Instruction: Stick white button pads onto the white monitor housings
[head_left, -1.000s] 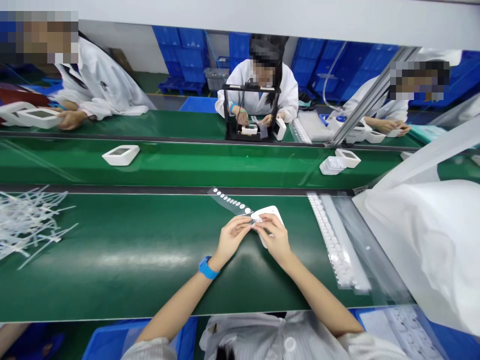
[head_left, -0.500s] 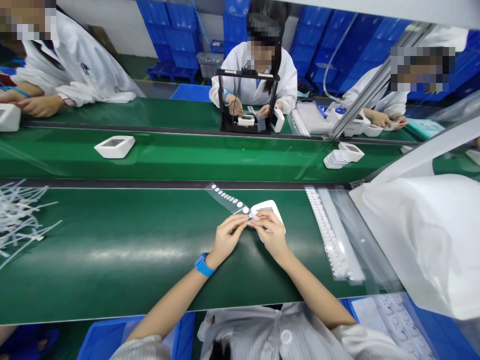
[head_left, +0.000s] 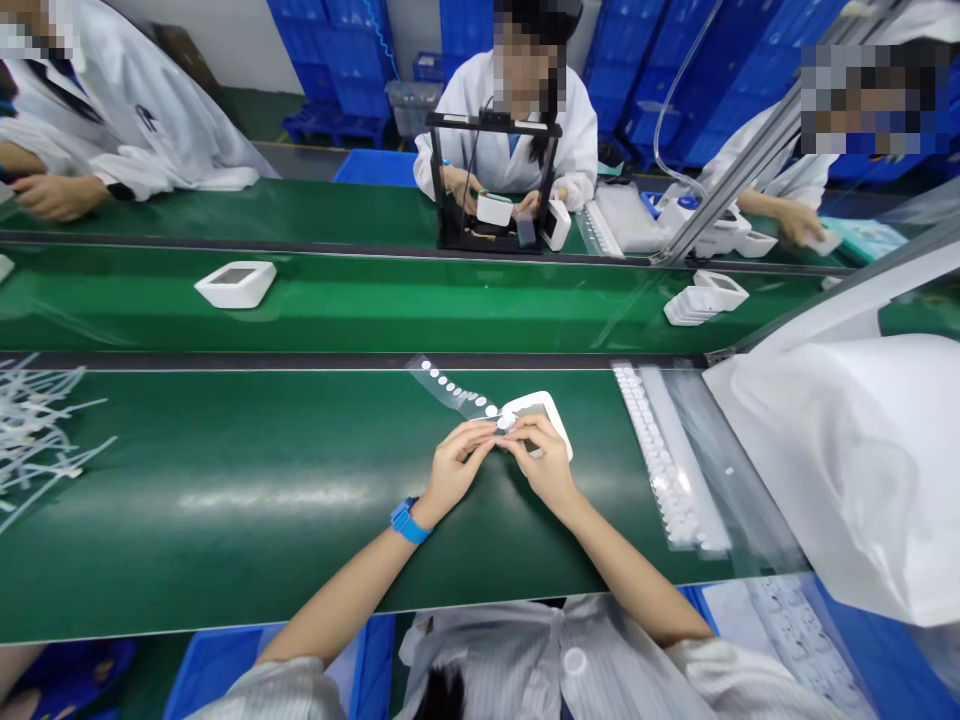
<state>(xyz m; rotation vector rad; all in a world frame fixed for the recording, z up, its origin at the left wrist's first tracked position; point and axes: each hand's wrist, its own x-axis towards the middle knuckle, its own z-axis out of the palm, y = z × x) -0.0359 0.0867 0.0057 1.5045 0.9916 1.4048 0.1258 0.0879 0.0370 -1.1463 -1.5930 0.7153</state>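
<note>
A clear strip of round white stickers [head_left: 451,387] slants up and left from my fingertips over the green table. My left hand [head_left: 459,465] pinches the strip's lower end between thumb and fingers. Close beside it, my right hand [head_left: 546,460] has its thumb and fingertips pressed together at the same end, by a round white sticker [head_left: 506,422]. Whether that sticker is partly peeled is too small to tell. Under and behind my right hand lies a white device with a grey screen [head_left: 551,408], partly hidden by the fingers.
Strips with white pieces [head_left: 660,460] lie to the right, beside a large white bag [head_left: 847,450]. White ties [head_left: 37,430] are heaped at the left. Beyond the black rail, a green belt carries a white device [head_left: 237,285] and a stack of white devices [head_left: 701,300]. Co-workers sit opposite.
The sticker strip has bent slightly, while both hands stay pinched at its end. The opposite co-worker has raised a white device, and the devices on the belt appear shifted a little right.
</note>
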